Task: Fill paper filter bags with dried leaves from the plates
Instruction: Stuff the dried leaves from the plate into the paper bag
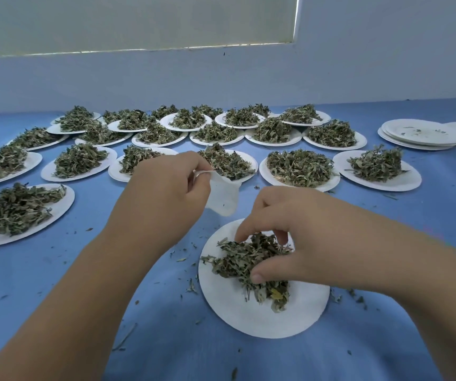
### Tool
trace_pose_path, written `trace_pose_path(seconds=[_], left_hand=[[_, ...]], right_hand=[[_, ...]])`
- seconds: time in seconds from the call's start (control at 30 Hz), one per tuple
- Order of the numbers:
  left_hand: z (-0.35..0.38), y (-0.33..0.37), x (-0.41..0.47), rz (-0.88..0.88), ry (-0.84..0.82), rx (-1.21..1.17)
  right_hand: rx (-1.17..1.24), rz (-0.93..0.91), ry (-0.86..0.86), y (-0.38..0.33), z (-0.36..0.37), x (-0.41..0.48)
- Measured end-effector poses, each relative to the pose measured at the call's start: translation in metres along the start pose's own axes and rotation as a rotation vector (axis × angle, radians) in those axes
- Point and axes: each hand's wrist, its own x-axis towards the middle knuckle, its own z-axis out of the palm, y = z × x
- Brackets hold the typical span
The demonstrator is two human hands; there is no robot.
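My left hand (163, 193) pinches the paper bag (222, 195) at centre frame. Just lower right of it, my right hand (284, 232) curls around leaves (238, 262) on the near plate (249, 317). The next lift, I judge, goes up-left.

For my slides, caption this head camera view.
The left hand pinches a paper filter bag while the right hand grips dried leaves on the near plate.

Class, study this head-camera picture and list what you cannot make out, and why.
Head view: whether the filter bag holds leaves yet; its paper is opaque and the left hand covers its top.
Head view: how many dried leaves the right hand grips; its fingers cover them.
Head view: the stacked plates are too small to count; the right edge cuts off those beyond.
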Motion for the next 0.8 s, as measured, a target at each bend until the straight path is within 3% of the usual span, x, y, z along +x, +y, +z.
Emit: trace_pose_path(seconds=[0.17,0.8], left_hand=[[0.005,0.001,-0.002,-0.054,-0.056,-0.011],[0.013,0.0,-0.004,-0.066,-0.115,-0.022]], right_hand=[[-0.104,0.045,-0.054,-0.005,0.01,0.003],[-0.142,0.025,-0.079,-0.006,0.014,0.007]])
